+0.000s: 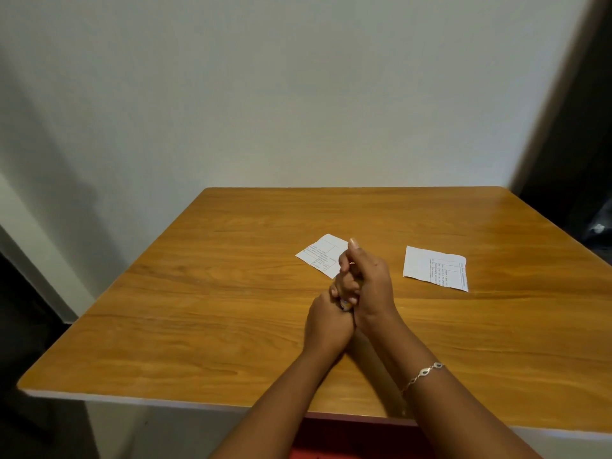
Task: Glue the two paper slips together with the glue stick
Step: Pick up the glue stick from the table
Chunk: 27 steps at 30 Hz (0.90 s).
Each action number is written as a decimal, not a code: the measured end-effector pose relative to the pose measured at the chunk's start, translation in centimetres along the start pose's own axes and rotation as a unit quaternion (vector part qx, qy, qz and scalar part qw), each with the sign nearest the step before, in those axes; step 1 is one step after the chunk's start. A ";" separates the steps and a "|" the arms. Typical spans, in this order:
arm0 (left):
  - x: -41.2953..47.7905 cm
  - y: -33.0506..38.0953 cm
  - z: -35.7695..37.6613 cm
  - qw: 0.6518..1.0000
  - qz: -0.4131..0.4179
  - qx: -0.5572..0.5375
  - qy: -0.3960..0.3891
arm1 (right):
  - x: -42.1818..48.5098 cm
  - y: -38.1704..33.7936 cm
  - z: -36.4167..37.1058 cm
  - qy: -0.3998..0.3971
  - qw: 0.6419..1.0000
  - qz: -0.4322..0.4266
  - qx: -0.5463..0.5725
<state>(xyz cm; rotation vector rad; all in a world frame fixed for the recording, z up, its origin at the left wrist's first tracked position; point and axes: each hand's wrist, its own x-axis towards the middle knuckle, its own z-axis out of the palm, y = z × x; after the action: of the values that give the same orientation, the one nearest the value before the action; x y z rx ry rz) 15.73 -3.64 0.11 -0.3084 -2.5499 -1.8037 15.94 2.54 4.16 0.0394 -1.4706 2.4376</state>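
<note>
Two white printed paper slips lie flat on the wooden table [198,309]. The left slip [319,253] is partly hidden behind my hands; the right slip [435,267] lies apart from it, fully in view. Both my hands meet in the middle of the table, wrapped around the glue stick [346,305], of which only a small yellow patch shows between the fingers. My left hand [326,321] grips its lower part. My right hand [367,279], with a bracelet on the wrist, closes over the upper part, thumb pointing up.
The table stands against a pale wall [298,94]. Its left edge drops to a dark floor, and a dark area lies past the right edge. Something red [347,438] shows under the near edge.
</note>
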 end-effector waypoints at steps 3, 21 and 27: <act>0.3 0.2 -0.4 0.997 0.018 -0.009 -0.070 | 0.1 -0.6 -0.2 -0.024 1.000 0.011 -0.005; 0.1 -0.2 1.0 0.994 -0.002 0.110 -0.007 | 0.5 -1.1 -0.3 0.094 0.996 0.008 0.012; 0.6 0.4 -0.4 0.992 0.017 0.001 -0.129 | 0.9 -1.6 -1.4 -0.010 0.997 0.073 0.012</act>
<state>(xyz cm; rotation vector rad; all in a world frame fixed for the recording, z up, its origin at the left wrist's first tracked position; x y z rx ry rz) 15.19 -3.74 0.72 -0.6196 -2.6889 -1.8606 15.67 4.66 5.07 -0.0398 -1.5024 2.5774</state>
